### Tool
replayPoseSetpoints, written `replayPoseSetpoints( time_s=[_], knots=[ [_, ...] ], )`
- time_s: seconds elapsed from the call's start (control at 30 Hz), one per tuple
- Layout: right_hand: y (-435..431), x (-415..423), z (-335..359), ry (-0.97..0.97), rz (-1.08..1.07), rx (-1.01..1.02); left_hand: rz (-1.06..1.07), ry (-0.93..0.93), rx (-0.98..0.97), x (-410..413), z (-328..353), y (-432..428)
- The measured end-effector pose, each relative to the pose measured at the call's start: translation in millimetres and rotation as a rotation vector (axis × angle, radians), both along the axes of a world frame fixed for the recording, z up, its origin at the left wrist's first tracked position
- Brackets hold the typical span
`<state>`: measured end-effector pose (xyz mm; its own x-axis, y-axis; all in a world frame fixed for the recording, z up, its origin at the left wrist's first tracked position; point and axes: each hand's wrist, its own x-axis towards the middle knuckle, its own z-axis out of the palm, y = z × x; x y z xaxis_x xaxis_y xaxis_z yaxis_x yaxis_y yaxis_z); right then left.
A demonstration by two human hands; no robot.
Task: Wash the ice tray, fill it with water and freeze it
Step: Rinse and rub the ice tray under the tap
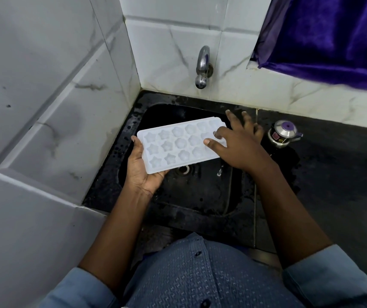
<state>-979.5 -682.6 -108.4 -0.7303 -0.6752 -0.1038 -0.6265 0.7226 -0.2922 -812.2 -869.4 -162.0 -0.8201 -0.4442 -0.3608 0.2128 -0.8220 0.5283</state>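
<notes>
Holding ice tray [178,144] by one end in left hand [143,172]; right hand [235,144] open on top. Might slip into sink [200,196].

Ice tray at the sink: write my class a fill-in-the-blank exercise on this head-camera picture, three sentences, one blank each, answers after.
1. The left hand holds the white ice tray above the black ____.
2. The right hand rests on the tray's ____ end.
3. No water runs from the metal tap, which is mounted on the tiled ____.

Answers: sink; right; wall
</notes>
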Motion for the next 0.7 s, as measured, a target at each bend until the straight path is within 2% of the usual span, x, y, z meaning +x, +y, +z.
replayPoseSetpoints(
  time_s=[0.7],
  knots=[
    [1.6,-0.5,1.1,-0.001,-0.004,0.008,0.024,0.029,0.024,0.4,1.2,-2.2]
  ],
)
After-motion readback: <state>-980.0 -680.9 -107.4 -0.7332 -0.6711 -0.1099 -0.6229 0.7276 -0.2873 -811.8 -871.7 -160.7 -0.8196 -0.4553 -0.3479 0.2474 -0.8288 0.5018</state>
